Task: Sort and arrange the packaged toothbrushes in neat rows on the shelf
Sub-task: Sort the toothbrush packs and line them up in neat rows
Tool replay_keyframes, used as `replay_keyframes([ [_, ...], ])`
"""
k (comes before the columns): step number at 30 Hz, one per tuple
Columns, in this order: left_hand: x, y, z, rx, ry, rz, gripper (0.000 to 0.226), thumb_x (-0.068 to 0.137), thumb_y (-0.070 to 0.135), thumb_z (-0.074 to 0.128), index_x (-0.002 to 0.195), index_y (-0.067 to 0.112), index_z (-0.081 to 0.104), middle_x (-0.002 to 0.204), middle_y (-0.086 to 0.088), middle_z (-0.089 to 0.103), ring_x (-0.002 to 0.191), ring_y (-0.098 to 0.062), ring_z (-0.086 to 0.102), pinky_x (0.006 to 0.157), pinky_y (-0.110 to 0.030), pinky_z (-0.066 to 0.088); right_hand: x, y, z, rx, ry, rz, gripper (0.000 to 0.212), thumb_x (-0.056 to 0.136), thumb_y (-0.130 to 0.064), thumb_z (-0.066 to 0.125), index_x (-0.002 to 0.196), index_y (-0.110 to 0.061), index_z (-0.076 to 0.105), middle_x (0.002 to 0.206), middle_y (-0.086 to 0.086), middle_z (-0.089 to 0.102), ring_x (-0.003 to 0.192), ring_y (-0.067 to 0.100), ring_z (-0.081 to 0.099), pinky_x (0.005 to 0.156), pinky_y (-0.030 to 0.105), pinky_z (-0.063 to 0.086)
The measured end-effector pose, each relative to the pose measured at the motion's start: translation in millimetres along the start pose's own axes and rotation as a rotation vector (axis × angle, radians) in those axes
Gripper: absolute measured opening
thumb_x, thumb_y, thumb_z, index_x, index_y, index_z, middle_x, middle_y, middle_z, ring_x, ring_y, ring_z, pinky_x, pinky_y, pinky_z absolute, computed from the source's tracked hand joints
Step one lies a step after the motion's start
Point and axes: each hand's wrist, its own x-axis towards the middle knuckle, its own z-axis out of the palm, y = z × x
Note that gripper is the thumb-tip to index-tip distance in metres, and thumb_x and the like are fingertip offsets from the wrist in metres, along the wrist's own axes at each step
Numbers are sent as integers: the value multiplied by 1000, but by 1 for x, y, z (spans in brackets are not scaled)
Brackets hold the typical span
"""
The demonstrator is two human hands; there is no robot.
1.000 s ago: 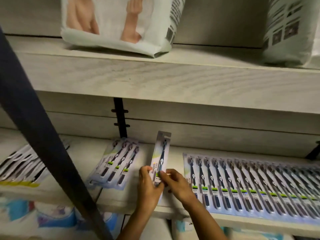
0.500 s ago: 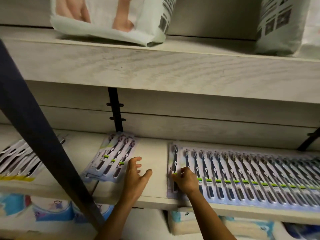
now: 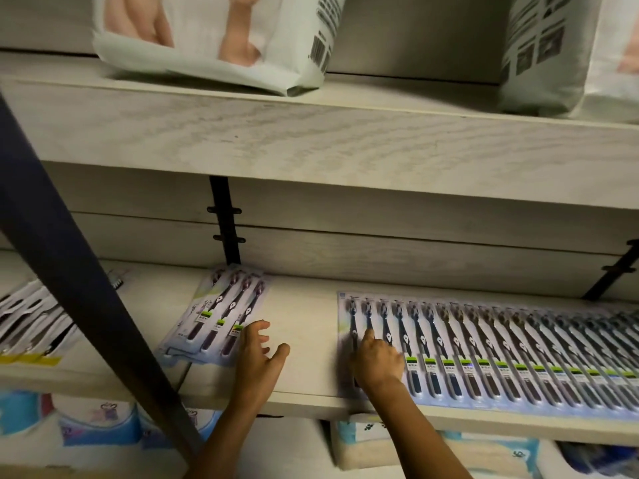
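One left hand (image 3: 257,354), one right hand (image 3: 378,363), one loose pile (image 3: 221,316) showing four toothbrushes, one long overlapped row (image 3: 518,350), uncountable, two white bags (image 3: 214,43).

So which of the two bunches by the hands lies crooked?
The small pile beside the left hand; it sits tilted, while the long row under the right hand runs straight.

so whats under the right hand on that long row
The right hand rests on the leftmost toothbrush packs of the long row, which lies flat on the shelf. It covers their lower handles and labels, so those cannot be seen.
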Motion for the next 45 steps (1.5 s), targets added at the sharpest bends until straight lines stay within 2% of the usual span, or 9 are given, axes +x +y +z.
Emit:
replay_keyframes([
  [7, -2, -7, -22, 255, -41, -32, 29, 84, 4, 60, 111, 12, 53, 113, -10, 51, 100, -23, 53, 83, -33, 50, -9, 4, 6, 149, 107, -36, 38, 96, -28, 47, 128, -13, 32, 126, 8, 57, 105, 22, 63, 84, 32, 51],
  [11, 14, -10, -34, 412, -58, 45, 30, 87, 10, 58, 116, 11, 54, 124, -7, 52, 115, -21, 51, 97, -35, 47, -18, -15, 9, 359, 161, -132, 40, 93, -36, 51, 125, -17, 36, 116, 7, 61, 94, 25, 65, 79, 36, 54],
  [17, 52, -5, -37, 916, -64, 181, 35, 95, 19, 43, 129, 12, 46, 132, -4, 50, 123, -18, 44, 104, -26, 36, -32, -58, 13, 435, 127, -234, 39, 92, -33, 54, 127, -20, 41, 113, 3, 59, 100, 19, 60, 82, 27, 43],
  [20, 60, -10, -36, 1137, -148, 171, 39, 92, 13, 44, 131, 7, 41, 132, -10, 48, 122, -23, 41, 104, -31, 36, -36, -72, 13, 450, 119, -271, 35, 92, -34, 53, 125, -24, 43, 99, -7, 51, 84, 9, 52, 75, 20, 37],
  [23, 61, -20, -38, 1246, -164, 116, 42, 93, 9, 39, 134, 3, 37, 133, -14, 45, 125, -28, 38, 103, -35, 35, -38, -76, 13, 414, 105, -290, 31, 93, -35, 51, 123, -27, 44, 98, -14, 41, 78, 2, 43, 71, 16, 31],
  [29, 61, -24, -43, 1175, -142, 12, 42, 98, 32, 37, 130, 5, 42, 133, -12, 40, 122, -25, 40, 96, -30, 41, -36, -80, 19, 451, 66, -294, 28, 92, -31, 53, 120, -28, 46, 96, -13, 43, 68, 0, 44, 74, 21, 41],
  [37, 55, -9, -41, 1026, -79, 11, 40, 95, 31, 43, 126, 8, 44, 130, -8, 46, 118, -20, 49, 89, -27, 47, -27, -84, 17, 520, 25, -306, 18, 91, -28, 55, 108, -32, 51, 95, -10, 53, 66, -2, 47, 63, 12, 37],
  [41, 40, 9, -36, 940, -62, 88, 42, 94, 37, 43, 125, 8, 47, 126, -8, 50, 113, -18, 53, 86, -24, 47, -21, -85, 12, 789, -89, -175, 5, 95, -28, 51, 98, -29, 55, 93, -5, 63, 67, 2, 57, 62, 9, 44],
  [45, 24, 21, -30, 784, -124, 160, 42, 94, 41, 42, 125, 11, 46, 125, -3, 49, 113, -16, 50, 88, -23, 44, -23, -92, -2, 1177, -354, -26, 21, 96, -39, 45, 96, -24, 60, 95, -1, 69, 84, 14, 66, 64, 19, 49],
])
